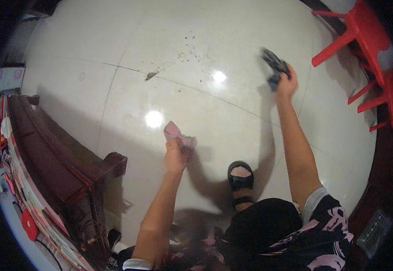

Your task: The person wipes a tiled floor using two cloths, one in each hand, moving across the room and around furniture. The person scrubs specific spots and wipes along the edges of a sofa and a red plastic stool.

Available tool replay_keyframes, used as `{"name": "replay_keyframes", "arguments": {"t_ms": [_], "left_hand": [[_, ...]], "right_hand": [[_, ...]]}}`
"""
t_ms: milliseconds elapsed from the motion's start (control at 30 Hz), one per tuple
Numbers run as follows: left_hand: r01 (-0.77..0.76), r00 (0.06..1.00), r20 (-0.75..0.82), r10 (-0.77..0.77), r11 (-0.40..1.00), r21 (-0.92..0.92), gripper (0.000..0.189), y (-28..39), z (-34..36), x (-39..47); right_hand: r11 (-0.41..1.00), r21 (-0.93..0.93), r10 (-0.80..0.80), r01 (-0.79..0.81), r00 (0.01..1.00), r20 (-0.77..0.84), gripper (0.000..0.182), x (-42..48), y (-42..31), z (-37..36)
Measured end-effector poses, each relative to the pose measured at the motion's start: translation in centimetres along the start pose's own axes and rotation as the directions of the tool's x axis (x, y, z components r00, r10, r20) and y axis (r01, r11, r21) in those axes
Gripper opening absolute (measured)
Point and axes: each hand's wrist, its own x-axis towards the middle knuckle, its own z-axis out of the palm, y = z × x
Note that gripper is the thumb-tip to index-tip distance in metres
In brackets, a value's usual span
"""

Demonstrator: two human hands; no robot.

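Observation:
My left hand (177, 156) grips a crumpled pink cloth or wrapper (174, 130) above the pale tiled floor (142, 111). Farther out on the right, my right hand (288, 83) is closed around a dark, soft-looking item (275, 63), too blurred to name exactly. Left of that hand, dark crumbs (190, 56) and thin strands lie scattered on the tiles. A small clump of greenish-brown debris (151, 75) rests near a tile joint. Neither hand touches the floor litter.
Dark brown wooden furniture (57, 149) runs along the left, one leg jutting onto the floor. Red plastic stools (369, 40) stand at the right. My foot in a black sandal (240, 178) is planted between my arms. A thin loop (82, 76) lies at upper left.

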Motion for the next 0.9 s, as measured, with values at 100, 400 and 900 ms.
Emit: {"name": "replay_keyframes", "arguments": {"t_ms": [100,400,900], "left_hand": [[-0.036,0.999,-0.039,0.034,0.998,-0.054,0.045,1.8,1.0,1.5],[-0.008,0.999,-0.036,0.006,0.997,-0.08,0.05,5.9,0.0,8.7],[0.038,0.962,0.261,-0.08,0.986,0.162,0.058,5.8,-2.7,13.6]], "right_hand": [[0.96,-0.279,-0.042,-0.021,0.975,-0.219,0.043,1.3,5.2,-5.4],[0.816,-0.456,-0.275,0.355,0.933,0.234,0.042,-2.4,4.3,9.0],[0.904,-0.42,-0.137,0.084,0.986,-0.099,0.045,11.6,4.7,2.5]]}}
